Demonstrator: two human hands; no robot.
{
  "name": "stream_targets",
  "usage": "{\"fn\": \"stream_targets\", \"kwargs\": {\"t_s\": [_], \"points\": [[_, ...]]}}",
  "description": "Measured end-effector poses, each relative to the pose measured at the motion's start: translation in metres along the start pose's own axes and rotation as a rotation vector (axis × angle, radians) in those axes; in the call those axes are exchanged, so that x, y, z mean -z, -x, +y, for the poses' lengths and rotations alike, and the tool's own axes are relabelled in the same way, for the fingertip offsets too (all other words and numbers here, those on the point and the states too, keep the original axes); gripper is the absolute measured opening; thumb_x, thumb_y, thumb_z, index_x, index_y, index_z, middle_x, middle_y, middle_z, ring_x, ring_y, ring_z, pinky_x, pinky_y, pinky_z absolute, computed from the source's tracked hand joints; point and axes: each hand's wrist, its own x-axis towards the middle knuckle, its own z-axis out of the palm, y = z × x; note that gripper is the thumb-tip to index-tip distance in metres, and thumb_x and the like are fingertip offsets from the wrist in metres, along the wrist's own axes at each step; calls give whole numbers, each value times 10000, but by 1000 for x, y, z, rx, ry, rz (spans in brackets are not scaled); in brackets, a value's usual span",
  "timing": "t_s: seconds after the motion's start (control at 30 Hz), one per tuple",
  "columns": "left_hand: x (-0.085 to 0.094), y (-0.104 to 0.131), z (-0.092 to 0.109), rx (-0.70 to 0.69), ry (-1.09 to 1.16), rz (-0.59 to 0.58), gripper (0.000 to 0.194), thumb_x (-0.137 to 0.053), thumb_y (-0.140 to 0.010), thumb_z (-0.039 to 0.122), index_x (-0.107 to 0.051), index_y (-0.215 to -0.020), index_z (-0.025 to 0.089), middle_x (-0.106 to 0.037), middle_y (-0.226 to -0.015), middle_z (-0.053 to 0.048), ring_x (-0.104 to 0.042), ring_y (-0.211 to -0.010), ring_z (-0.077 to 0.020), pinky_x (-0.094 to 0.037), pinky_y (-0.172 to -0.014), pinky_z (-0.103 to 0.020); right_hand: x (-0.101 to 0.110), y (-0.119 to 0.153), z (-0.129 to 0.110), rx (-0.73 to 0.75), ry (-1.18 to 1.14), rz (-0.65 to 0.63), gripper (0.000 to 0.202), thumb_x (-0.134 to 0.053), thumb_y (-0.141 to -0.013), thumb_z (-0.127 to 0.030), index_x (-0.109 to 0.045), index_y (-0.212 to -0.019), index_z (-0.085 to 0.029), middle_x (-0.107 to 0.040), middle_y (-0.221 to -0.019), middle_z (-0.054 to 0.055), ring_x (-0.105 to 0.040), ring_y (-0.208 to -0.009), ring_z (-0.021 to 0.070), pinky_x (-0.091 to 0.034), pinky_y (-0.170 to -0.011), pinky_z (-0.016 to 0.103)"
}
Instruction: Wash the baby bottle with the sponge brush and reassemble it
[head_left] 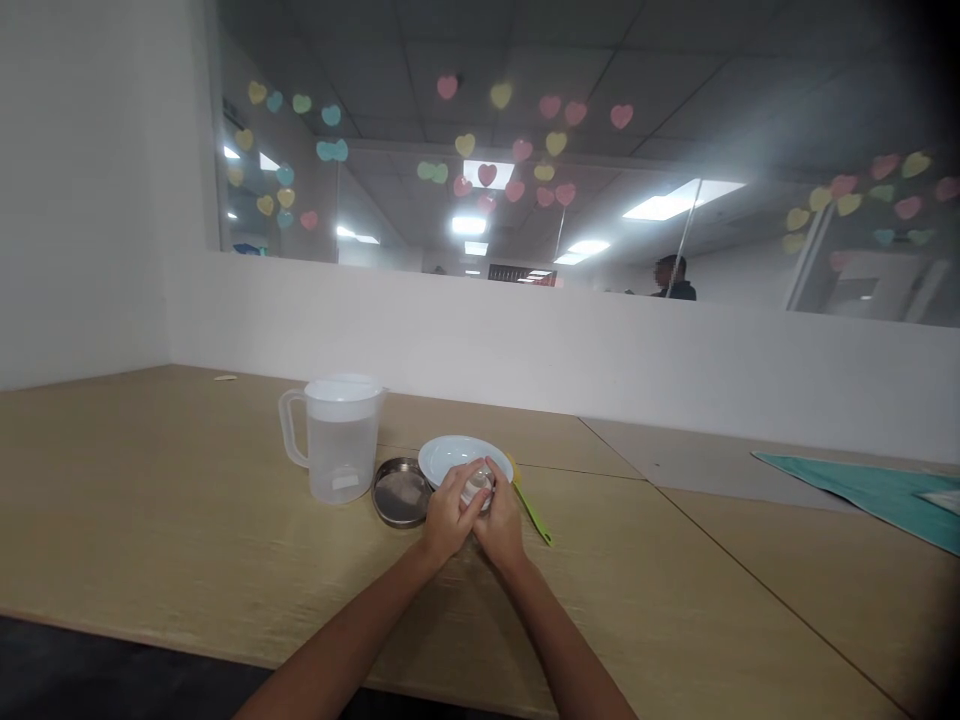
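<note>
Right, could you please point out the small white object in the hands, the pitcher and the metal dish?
Small white object [475, 487], head view: its uncovered part.
Pitcher [342, 448], head view: middle of its body.
Metal dish [402, 496], head view: its inner floor.

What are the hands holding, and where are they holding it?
The left hand and right hand hold a small whitish thing around its sides; what it is, I can't tell.
</note>
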Motion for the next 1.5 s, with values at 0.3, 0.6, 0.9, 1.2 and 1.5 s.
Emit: {"fn": "stream_targets", "kwargs": {"t_s": [0.3, 0.6, 0.9, 1.2, 1.5], "points": [[13, 2, -8, 47, 0, -103, 632, -448, -858, 418, -213, -1409, 219, -484, -1301, -94, -454, -1179, -225, -339, -1003, -384, 12, -1, 3, 3, 46, -76, 585, -387, -871, -411, -257, -1394, -181, -553, -1211, 120, -522, -1072, 242, -401, -898, 419], [18, -11, -4, 170, 82, -316, 880, -657, -698, 470, -209, -1413, 222, -544, -1240, -96, -543, -1044, -232, -416, -913, -348, 14, -8, 11, -339, -336, -40, 474, -462, -835, -467, -526, -1211, -186, -632, -1064, 83, -583, -926, 203, -458, -826, 351], [16, -9, -3, 106, -2, -279, 854, -656, -700, 369, -206, -1413, 230, -539, -1246, -88, -529, -1077, -222, -403, -954, -376, 10, -12, 11, -471, -636, -23, 493, -502, -810, -484, -531, -1189, -170, -627, -1080, 91, -596, -932, 201, -483, -809, 336], [13, -3, -5, 77, -81, -236, 868, -646, -704, 358, -176, -1415, 194, -589, -1116, -97, -550, -1030, -216, -434, -916, -359, 14, -2, 2, -284, -221, 149, 499, -435, -853, -446, -440, -1276, -182, -529, -1243, 124, -500, -1130, 242, -399, -941, 430], [13, -1, -16, 15, -206, -208, 669, -593, -738, 361, -342, -1334, 190, -551, -1200, -107, -509, -1098, -242, -408, -956, -405, 18, -11, -2, -417, -341, 404, 582, -450, -831, -482, -356, -1300, -151, -515, -1226, 155, -532, -1082, 228, -426, -904, 375]]}}
